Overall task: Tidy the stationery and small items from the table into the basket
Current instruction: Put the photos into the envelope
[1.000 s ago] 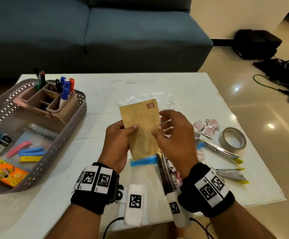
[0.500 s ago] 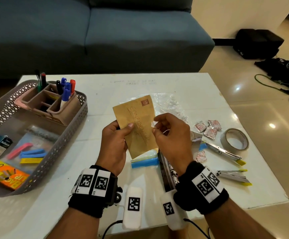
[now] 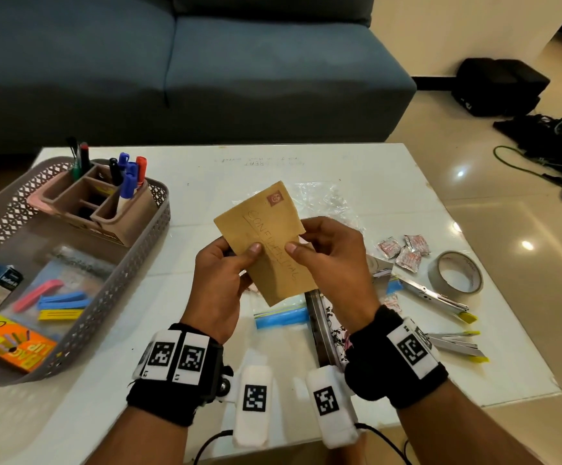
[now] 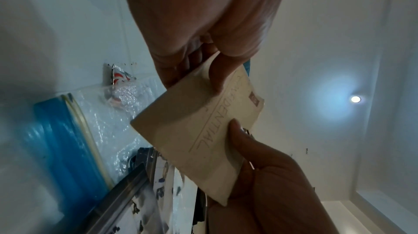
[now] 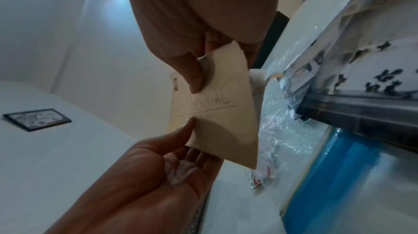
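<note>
A brown envelope (image 3: 266, 229) stamped CONFIDENTIAL is held tilted above the middle of the white table (image 3: 205, 176). My left hand (image 3: 244, 260) pinches its left edge, thumb on the front. My right hand (image 3: 301, 245) pinches its right edge the same way. The left wrist view shows the envelope (image 4: 199, 130) between my left thumb above and my right thumb below. In the right wrist view the envelope (image 5: 221, 121) sits under my right thumb. The grey lattice basket (image 3: 132, 273) stands at the table's left.
The basket holds a pen organiser (image 3: 105, 209), coloured clips (image 3: 61, 302) and boxes. Under my hands lie a blue-strip zip bag (image 3: 281, 318) and a patterned case (image 3: 326, 327). To the right are sachets (image 3: 403, 251), a tape roll (image 3: 455, 273) and yellow-tipped metal tools (image 3: 433, 297).
The envelope has turned from nearly upright to leaning left, its top corner swinging away from me. Both hands kept hold, and the two thumbs have come closer together on its front.
</note>
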